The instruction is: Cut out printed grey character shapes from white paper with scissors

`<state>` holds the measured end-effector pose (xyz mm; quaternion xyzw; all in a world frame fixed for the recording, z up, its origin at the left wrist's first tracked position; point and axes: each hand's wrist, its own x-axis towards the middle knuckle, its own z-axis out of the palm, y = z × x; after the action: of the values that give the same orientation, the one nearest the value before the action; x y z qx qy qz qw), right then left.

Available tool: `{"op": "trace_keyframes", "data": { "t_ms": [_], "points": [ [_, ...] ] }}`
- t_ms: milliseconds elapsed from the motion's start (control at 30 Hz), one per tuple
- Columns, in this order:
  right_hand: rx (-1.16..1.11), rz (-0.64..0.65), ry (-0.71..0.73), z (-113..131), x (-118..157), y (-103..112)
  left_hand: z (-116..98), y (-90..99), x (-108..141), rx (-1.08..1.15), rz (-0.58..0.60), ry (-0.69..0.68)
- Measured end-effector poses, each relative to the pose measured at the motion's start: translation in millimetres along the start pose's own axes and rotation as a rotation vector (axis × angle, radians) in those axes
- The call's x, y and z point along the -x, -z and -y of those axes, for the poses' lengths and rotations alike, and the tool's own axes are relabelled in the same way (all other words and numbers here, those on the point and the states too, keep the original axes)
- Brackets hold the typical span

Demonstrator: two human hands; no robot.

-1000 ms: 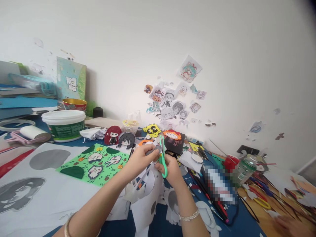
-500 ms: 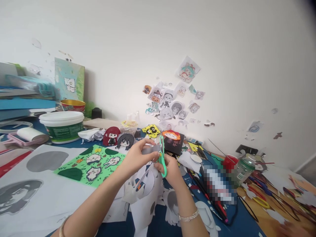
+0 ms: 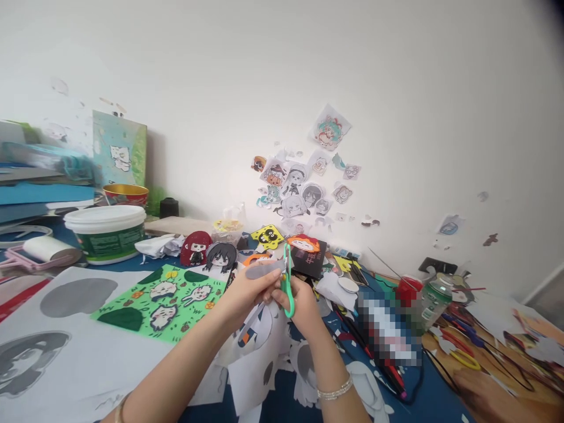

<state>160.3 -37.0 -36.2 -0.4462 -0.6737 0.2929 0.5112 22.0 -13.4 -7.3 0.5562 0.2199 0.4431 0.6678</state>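
My left hand (image 3: 247, 288) pinches a small grey paper cutout (image 3: 265, 270) between thumb and fingers, in front of the pile at the middle of the table. My right hand (image 3: 300, 305) is closed round the handles of green scissors (image 3: 288, 285), whose tips point up and away. The scissors are at the right end of the grey cutout; whether the blades touch it is too small to tell. Below my hands, cut white paper sheets (image 3: 252, 376) lie loosely heaped. A green drawing sheet (image 3: 163, 305) with pasted cartoon animals lies left of my left hand.
A white-lidded tub (image 3: 106, 232) stands at the left, behind a paper roll (image 3: 50, 252). Cartoon cutouts (image 3: 221, 257) lean at the back. A glass jar (image 3: 436, 299) and yellow-handled scissors (image 3: 465, 359) are at the right. Another person's blurred hand (image 3: 484, 390) is at lower right.
The grey cutout has turned slightly and shifted left in my left hand. The other person's hand has come further into view at lower right. The whole view has shifted a little.
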Motion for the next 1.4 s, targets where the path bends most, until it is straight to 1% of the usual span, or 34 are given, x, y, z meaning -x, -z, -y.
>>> {"op": "trace_keyframes", "data": {
  "t_ms": [67,100,233,333,433,500,633,767,900,1067,1233,1400],
  "points": [
    [0.006,0.003,-0.014,0,0,-1,1,1.0,-1,-0.055,0.018,0.009],
    [0.014,0.006,-0.017,0,0,-1,1,1.4,-2,-0.104,0.003,0.004],
    [0.066,0.022,-0.037,4,1,0,1,1.4,-4,-0.365,-0.138,-0.088],
    [0.083,0.046,-0.061,9,1,0,2,1.9,-4,-0.506,-0.224,-0.176],
    [0.057,0.088,-0.057,12,1,-1,3,5.4,-4,-0.657,-0.284,-0.235],
    [0.024,0.117,-0.060,13,1,-2,4,9.1,-5,-0.760,-0.301,-0.250],
    [-0.004,0.159,-0.085,11,1,-1,5,17.0,-7,-0.906,-0.290,-0.258],
    [0.030,0.156,-0.116,11,1,1,2,21.5,-8,-0.945,-0.259,-0.267],
    [0.000,0.179,-0.143,12,2,1,-3,22.1,-6,-0.981,-0.238,-0.279],
    [-0.008,0.190,-0.146,12,2,2,-7,23.3,-5,-1.038,-0.176,-0.298],
    [-0.026,0.247,-0.128,12,3,3,-8,24.8,-5,-1.138,-0.155,-0.314],
    [-0.035,0.244,-0.140,14,4,5,-9,23.1,-4,-1.194,-0.152,-0.316]
  ]
}}
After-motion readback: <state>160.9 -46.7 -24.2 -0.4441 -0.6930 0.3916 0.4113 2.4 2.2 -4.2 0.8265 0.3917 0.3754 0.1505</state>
